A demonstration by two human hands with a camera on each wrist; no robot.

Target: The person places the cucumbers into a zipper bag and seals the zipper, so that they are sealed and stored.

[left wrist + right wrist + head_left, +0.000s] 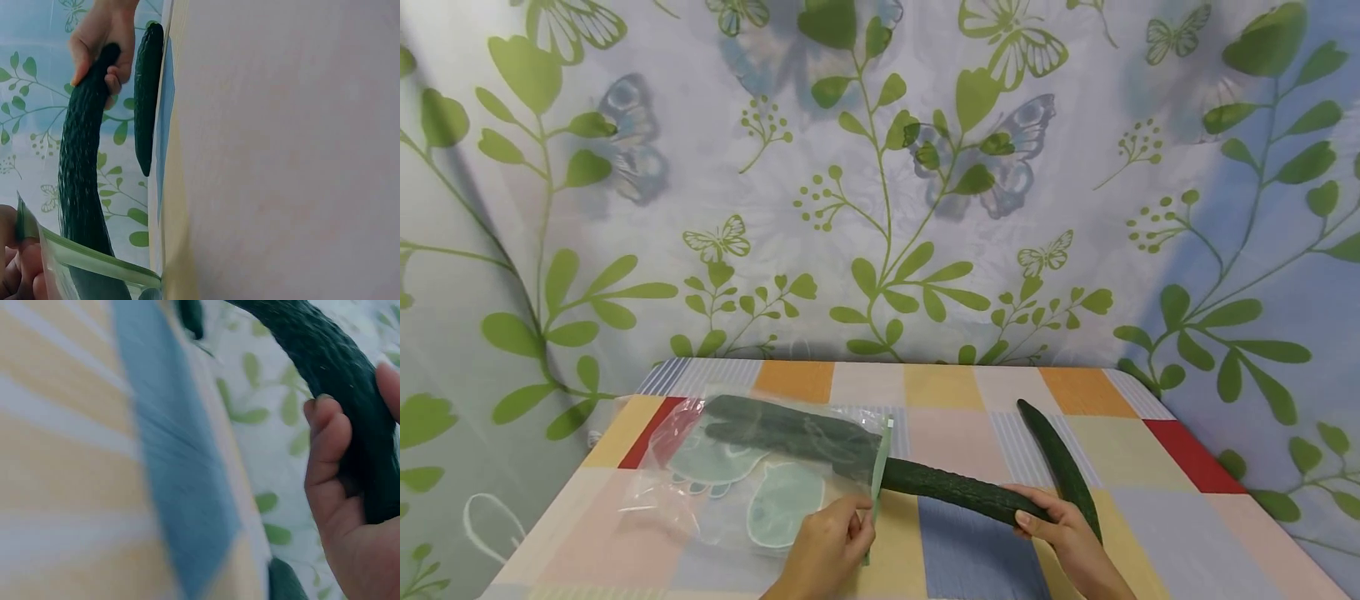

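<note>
My right hand (1060, 533) grips the near end of a long dark green cucumber (958, 492). The cucumber's far end passes into the mouth of a clear zip bag (790, 500), as the left wrist view also shows. My left hand (835, 537) pinches the green zip edge (878, 467) of the bag at its lower part. More cucumber (775, 429) shows through the plastic along the bag's upper side. In the right wrist view my fingers (328, 444) and thumb wrap round the held cucumber (337, 369).
Another cucumber (1060, 462) lies on the table just beyond my right hand. A checked patchwork cloth (1120, 450) covers the table. Behind it hangs a curtain (880, 208) printed with leaves and butterflies. A white cord loop (493, 525) shows at the left edge.
</note>
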